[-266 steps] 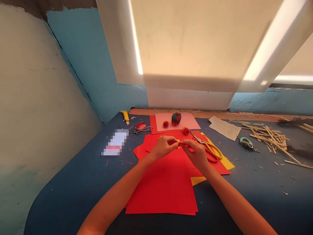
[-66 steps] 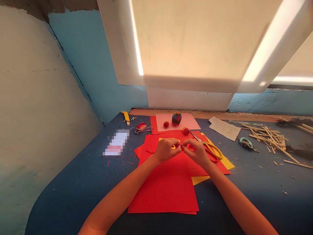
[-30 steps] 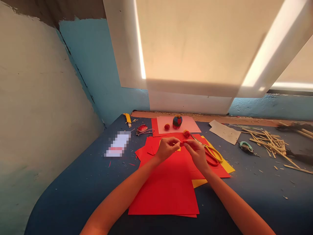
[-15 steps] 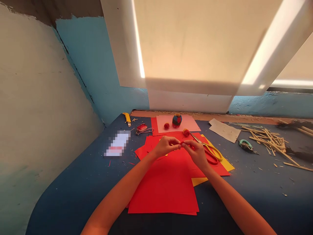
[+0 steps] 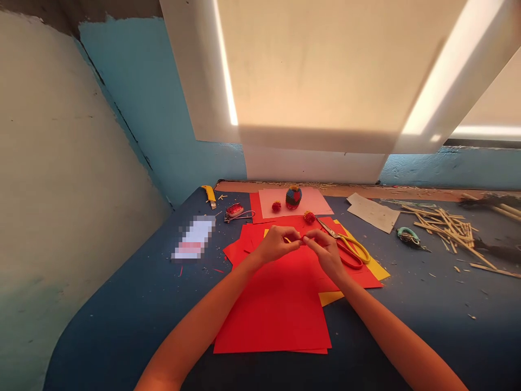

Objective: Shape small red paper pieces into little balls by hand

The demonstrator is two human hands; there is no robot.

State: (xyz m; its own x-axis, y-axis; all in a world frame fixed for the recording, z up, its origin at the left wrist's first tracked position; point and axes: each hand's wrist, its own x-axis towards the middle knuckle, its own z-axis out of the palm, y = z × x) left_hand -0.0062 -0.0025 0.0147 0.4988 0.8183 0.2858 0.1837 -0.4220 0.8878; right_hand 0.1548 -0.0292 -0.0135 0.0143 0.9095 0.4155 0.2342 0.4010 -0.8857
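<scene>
Barely visible, tiny red paper piece (image 5: 302, 239), pinched

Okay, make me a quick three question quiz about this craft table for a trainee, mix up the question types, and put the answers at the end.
1. True or false: the scissors lie on the table, just right of the right hand.
2. Multiple choice: the left hand and the right hand meet over which sheet? A) red paper B) grey paper C) pink paper
3. Fill in: the loose wooden sticks lie on the ___ side of the table.

Key
1. True.
2. A. Both hands pinch a small red piece above it.
3. Right.
</scene>
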